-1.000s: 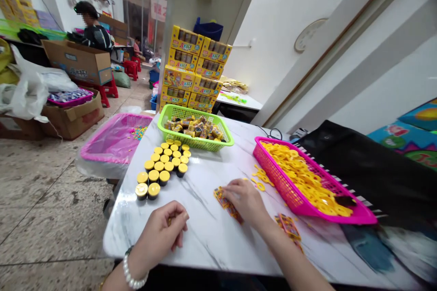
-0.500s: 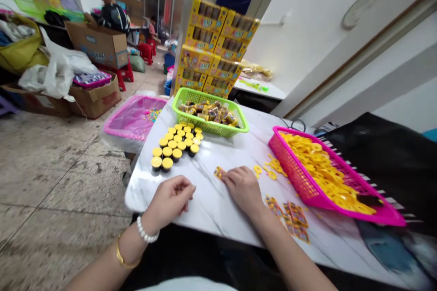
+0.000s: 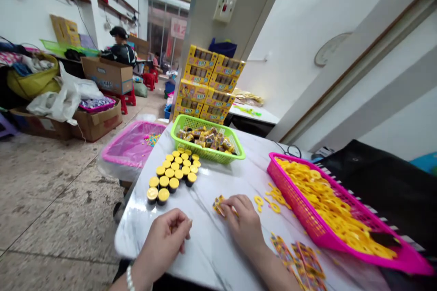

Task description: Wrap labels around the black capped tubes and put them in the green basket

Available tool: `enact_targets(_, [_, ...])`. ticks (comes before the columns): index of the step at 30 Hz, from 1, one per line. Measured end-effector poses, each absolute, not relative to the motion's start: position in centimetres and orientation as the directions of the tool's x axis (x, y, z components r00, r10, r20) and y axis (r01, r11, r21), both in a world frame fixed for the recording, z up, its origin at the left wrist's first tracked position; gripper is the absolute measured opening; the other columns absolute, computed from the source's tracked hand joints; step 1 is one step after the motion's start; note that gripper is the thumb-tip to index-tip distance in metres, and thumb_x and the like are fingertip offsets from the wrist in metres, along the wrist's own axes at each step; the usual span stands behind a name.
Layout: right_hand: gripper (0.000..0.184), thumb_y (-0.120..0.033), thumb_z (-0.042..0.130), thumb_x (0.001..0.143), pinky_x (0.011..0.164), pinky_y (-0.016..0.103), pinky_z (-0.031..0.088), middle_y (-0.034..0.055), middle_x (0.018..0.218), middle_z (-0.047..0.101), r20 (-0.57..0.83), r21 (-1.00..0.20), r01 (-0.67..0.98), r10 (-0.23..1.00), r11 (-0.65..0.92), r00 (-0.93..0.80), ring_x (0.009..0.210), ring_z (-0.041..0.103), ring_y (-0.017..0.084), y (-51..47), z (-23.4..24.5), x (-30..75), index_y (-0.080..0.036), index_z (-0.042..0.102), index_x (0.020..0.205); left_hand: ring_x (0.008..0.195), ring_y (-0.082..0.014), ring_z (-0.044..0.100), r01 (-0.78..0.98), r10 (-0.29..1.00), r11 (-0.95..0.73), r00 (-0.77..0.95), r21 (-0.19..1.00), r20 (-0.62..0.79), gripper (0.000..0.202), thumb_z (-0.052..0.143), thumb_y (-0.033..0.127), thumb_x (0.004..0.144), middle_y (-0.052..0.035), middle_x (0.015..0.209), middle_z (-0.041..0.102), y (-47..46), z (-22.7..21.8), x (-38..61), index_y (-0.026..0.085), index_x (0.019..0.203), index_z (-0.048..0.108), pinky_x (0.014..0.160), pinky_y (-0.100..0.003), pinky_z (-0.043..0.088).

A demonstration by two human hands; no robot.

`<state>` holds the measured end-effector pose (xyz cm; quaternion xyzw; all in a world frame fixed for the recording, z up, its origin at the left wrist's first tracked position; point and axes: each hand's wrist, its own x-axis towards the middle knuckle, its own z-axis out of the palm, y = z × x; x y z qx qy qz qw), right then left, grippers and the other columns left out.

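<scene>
While my right hand [image 3: 241, 218] grips small printed packets [image 3: 217, 203] on the mid-tabletop [image 3: 209, 241], my left hand [image 3: 165, 238] is curled closed near the front-left corner, interior hidden; lettering on yellow boxes [image 3: 193, 91] beyond the far edge: illegible.

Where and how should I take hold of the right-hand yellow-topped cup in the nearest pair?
Probably by the rim of its yellow lid, coming in from above on the near side, where the left hand is closest. The cup stands upright and its round top is exposed. Neighboring cups crowd its left and far sides, so a low grip looks harder.
</scene>
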<state>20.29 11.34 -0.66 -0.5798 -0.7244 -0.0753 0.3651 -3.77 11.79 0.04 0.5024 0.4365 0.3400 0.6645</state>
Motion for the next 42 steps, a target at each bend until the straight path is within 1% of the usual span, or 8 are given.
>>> enact_targets(6, [0.012,-0.011,0.059,0.091,0.075,0.035,0.051,0.0043,0.082,0.063,0.766,-0.262,0.840,0.631,0.475,-0.118,0.081,0.060,0.019,8.6,2.2,14.8,-0.022,0.062,0.089,0.049,-0.0079,0.048,-0.074,0.903,0.207,0.398,0.976,-0.161,0.046,0.070,0.057,0.076,-0.0024,0.077,0.064,11.9,1.5,-2.0,0.015,0.093,0.064,0.043,-0.021,0.037])
enact_targets(8, [0.008,-0.015,0.060,0.091,0.081,0.038,0.053,0.0051,0.085,0.065,0.729,-0.380,0.803,0.683,0.459,-0.045,0.084,0.062,0.020,8.1,2.0,13.5,-0.023,0.063,0.090,0.048,-0.0081,0.046,-0.091,0.904,0.206,0.399,0.974,-0.154,0.041,0.071,0.053,0.076,0.0007,0.064,0.058,11.9,1.7,-2.1,0.014,0.086,0.065,0.045,-0.020,0.036])
enact_targets(13, [0.039,-0.045,0.071,0.083,0.071,0.033,0.058,0.0059,0.093,0.069,0.114,-0.962,0.268,0.962,0.045,0.248,0.082,0.068,0.019,8.0,0.8,12.6,-0.022,0.062,0.113,0.054,-0.0087,0.048,-0.042,0.892,0.125,0.441,0.991,-0.094,0.027,0.068,0.040,0.081,0.0012,0.058,0.056,11.8,1.4,-3.8,0.015,0.072,0.065,0.051,-0.019,0.036])
enact_targets(16, [0.045,-0.056,0.076,0.075,0.053,0.025,0.053,0.0049,0.083,0.070,-0.247,-0.969,0.002,0.969,-0.247,0.009,0.065,0.064,0.015,8.3,1.3,12.6,-0.017,0.068,0.097,0.057,-0.0088,0.049,-0.021,0.870,0.099,0.487,0.995,-0.076,0.027,0.068,0.040,0.081,0.0010,0.060,0.057,11.7,1.2,-4.7,0.015,0.071,0.065,0.054,-0.020,0.038])
enact_targets(21, [0.045,-0.058,0.081,0.069,0.041,0.020,0.042,0.0010,0.060,0.064,-0.386,-0.909,-0.127,0.916,-0.398,-0.110,0.046,0.053,0.009,8.3,1.5,11.9,-0.015,0.067,0.075,0.051,-0.0074,0.047,-0.058,0.906,0.132,0.411,0.989,-0.097,0.029,0.067,0.043,0.082,0.0026,0.060,0.055,11.7,0.8,-5.7,0.016,0.072,0.063,0.050,-0.019,0.039])
enact_targets(28, [0.046,-0.060,0.068,0.084,0.050,0.023,0.047,-0.0014,0.055,0.059,-0.133,-0.985,0.092,0.980,-0.148,0.151,0.049,0.053,0.011,7.4,-0.1,10.5,-0.019,0.062,0.066,0.054,-0.0073,0.047,-0.134,0.982,0.135,0.153,0.982,-0.114,0.025,0.069,0.040,0.084,0.0022,0.065,0.057,10.4,0.5,-6.2,0.016,0.082,0.063,0.052,-0.019,0.040])
enact_targets(38, [0.040,-0.050,0.061,0.091,0.054,0.025,0.046,-0.0005,0.058,0.061,0.068,-0.931,0.365,0.989,0.015,0.131,0.055,0.055,0.013,6.8,0.4,8.9,-0.020,0.063,0.064,0.073,-0.0133,0.060,-0.099,0.996,0.032,0.088,0.995,-0.023,0.024,0.070,0.038,0.084,-0.0055,0.081,0.067,9.0,0.2,-6.1,0.015,0.080,0.072,0.065,-0.024,0.049])
enact_targets(42, [0.039,-0.048,0.061,0.091,0.053,0.024,0.046,-0.0007,0.057,0.061,0.132,-0.922,0.383,0.974,0.053,0.183,0.054,0.055,0.013,6.9,0.6,8.8,-0.021,0.062,0.063,0.053,-0.0079,0.050,-0.222,0.985,0.165,-0.017,0.961,-0.173,0.029,0.075,0.042,0.078,0.0020,0.063,0.058,9.3,0.1,-6.6,0.016,0.075,0.062,0.050,-0.020,0.040])
